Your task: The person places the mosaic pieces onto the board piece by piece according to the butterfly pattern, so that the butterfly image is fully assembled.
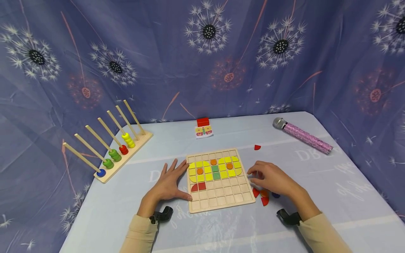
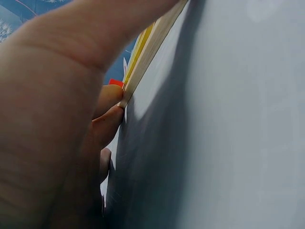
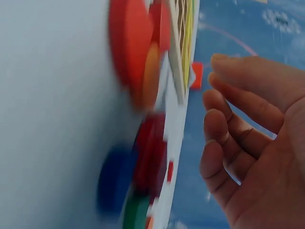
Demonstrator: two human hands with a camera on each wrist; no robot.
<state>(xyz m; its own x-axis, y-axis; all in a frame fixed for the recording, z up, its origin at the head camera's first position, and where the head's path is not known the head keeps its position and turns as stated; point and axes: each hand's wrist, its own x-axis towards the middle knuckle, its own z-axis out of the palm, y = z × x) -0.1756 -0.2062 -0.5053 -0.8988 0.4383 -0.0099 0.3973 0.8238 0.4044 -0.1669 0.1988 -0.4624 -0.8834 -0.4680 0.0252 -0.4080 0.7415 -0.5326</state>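
Observation:
A square wooden grid board (image 1: 221,202) lies on the table, its upper rows bearing yellow, orange and green tiles. Two red tiles (image 1: 201,186) sit at the left of a lower row. My left hand (image 1: 167,184) rests along the board's left side, fingers spread, thumb and fingertips at the edge. Just past the right edge, my right hand (image 1: 270,176) hovers with loosely bent fingers; nothing shows between them in the right wrist view. Below it lie loose pieces, among them a red quarter-round (image 1: 265,201), a blue piece (image 3: 116,179) and a green piece (image 3: 136,210).
Behind the board, a small pattern card (image 1: 204,131) leans against a red block (image 1: 203,122). One red piece (image 1: 257,147) lies apart at the upper right. A wooden peg stand (image 1: 143,137) with coloured rings is on the left, a pink glittery microphone (image 1: 305,135) on the right.

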